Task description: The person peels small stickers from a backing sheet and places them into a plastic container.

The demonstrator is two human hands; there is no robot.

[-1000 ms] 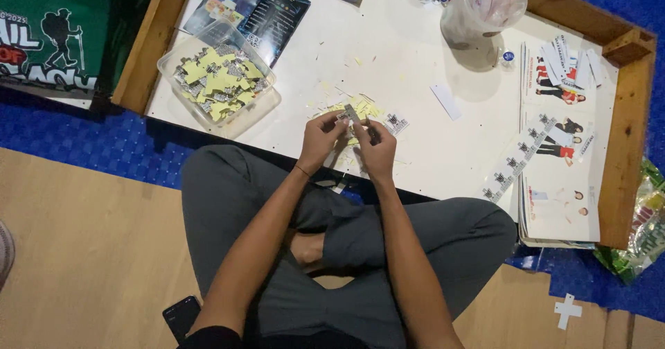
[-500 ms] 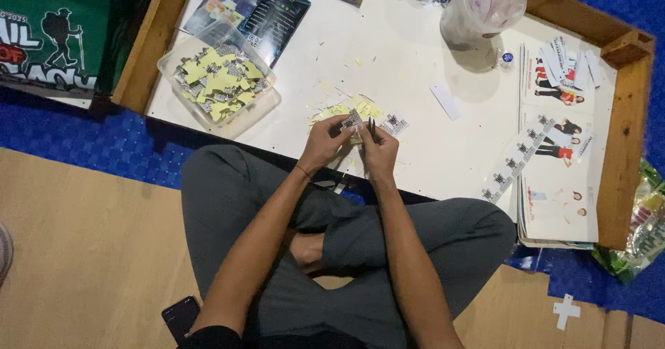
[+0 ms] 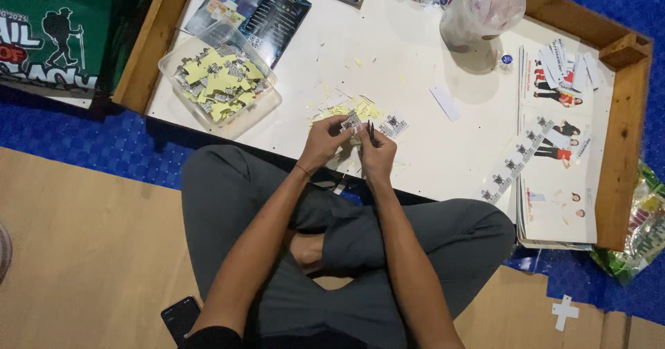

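I sit cross-legged at the near edge of a low white table (image 3: 415, 58) with a wooden frame. My left hand (image 3: 324, 142) pinches a small black-and-white printed label (image 3: 350, 121). Touching it from the right, my right hand (image 3: 378, 156) grips a thin dark tool (image 3: 370, 131), its tip against the label. A second printed label (image 3: 393, 126) lies on the table just right of my hands. Yellow paper scraps (image 3: 343, 109) are scattered just beyond my fingers.
A clear plastic tub (image 3: 267, 105) of yellow and printed pieces sits at the left. A clear jar (image 3: 485, 6) stands at the back. Label strips (image 3: 514, 167) and picture sheets (image 3: 557, 207) lie right. A dark phone (image 3: 181, 316) rests on the floor.
Both hands stay together at the table's edge with only small finger movements on the label. Nothing else has moved.
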